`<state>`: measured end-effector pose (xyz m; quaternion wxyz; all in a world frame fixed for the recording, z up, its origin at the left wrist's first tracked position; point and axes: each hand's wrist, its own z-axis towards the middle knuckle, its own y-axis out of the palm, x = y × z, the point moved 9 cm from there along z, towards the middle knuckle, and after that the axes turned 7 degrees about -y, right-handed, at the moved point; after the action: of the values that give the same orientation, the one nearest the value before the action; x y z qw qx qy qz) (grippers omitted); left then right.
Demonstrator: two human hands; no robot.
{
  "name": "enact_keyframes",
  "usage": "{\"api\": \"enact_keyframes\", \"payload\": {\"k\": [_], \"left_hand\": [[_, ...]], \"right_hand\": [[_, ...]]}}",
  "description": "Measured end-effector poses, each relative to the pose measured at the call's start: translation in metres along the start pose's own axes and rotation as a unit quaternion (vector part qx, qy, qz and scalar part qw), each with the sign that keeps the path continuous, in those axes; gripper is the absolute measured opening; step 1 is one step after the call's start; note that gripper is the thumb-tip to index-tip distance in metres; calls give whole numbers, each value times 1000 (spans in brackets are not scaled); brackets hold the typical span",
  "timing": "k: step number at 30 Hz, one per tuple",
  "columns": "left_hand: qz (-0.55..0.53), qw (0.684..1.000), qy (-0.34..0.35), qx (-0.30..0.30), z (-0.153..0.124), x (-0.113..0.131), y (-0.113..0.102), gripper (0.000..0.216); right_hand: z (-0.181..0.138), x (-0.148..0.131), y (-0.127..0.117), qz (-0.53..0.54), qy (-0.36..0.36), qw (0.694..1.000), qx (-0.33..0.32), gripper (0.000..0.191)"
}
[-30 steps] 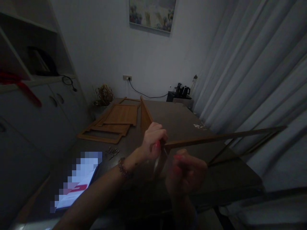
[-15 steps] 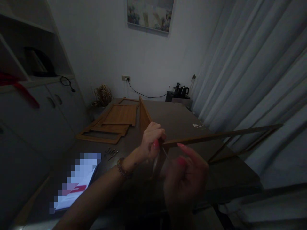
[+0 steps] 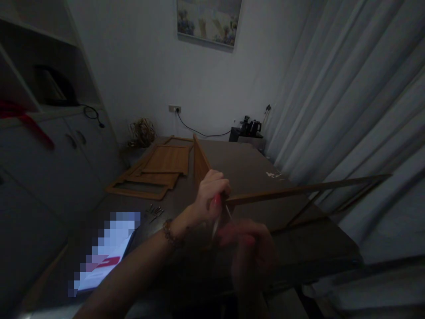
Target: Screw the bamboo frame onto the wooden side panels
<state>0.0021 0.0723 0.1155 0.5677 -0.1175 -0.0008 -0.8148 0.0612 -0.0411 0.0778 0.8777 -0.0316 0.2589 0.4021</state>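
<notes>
My left hand [image 3: 211, 196] is closed around the corner where an upright wooden panel [image 3: 200, 162] meets a long wooden frame [image 3: 299, 190] that reaches out to the right above the dark table [image 3: 252, 173]. My right hand [image 3: 250, 250] is just below that corner, dark and blurred, its fingers curled around a thin metal tool [image 3: 229, 213] whose tip points up at the joint. The frame's lower rails slope down toward the table's right side.
Flat wooden panels and frames [image 3: 156, 173] lie stacked at the table's far left. Several small screws [image 3: 155, 210] lie near a booklet [image 3: 106, 254] at the near left. Cabinets stand left, curtains right, a kettle set [image 3: 249, 126] behind the table.
My right hand has opened its fingers and curled them again, dropping slightly lower beneath the joint. My left hand and the frame have stayed in place.
</notes>
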Motion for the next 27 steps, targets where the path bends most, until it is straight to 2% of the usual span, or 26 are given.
{"api": "enact_keyframes", "payload": {"k": [4, 8, 12, 15, 19, 24, 27], "left_hand": [[-6, 1000, -12, -10, 0, -3, 2, 46], [-6, 1000, -12, -12, 0, -3, 2, 47], [6, 1000, -13, -8, 1, -2, 2, 47], [12, 1000, -15, -10, 1, -1, 2, 48], [8, 1000, -13, -5, 1, -2, 1, 48], [-1, 1000, -15, -2, -1, -4, 1, 47], [14, 1000, -20, -11, 0, -4, 2, 50]], "right_hand": [[-8, 7, 2, -8, -43, 998, -36, 10], [-1, 3, -2, -83, -115, 986, -82, 20], [7, -9, -9, -141, -191, 968, -79, 26], [9, -14, -11, -188, -191, 961, -64, 25], [5, -19, -9, -196, -187, 961, -55, 25], [4, -6, -8, -162, -127, 978, -44, 22], [8, -2, -10, -161, -121, 979, -35, 17]]}}
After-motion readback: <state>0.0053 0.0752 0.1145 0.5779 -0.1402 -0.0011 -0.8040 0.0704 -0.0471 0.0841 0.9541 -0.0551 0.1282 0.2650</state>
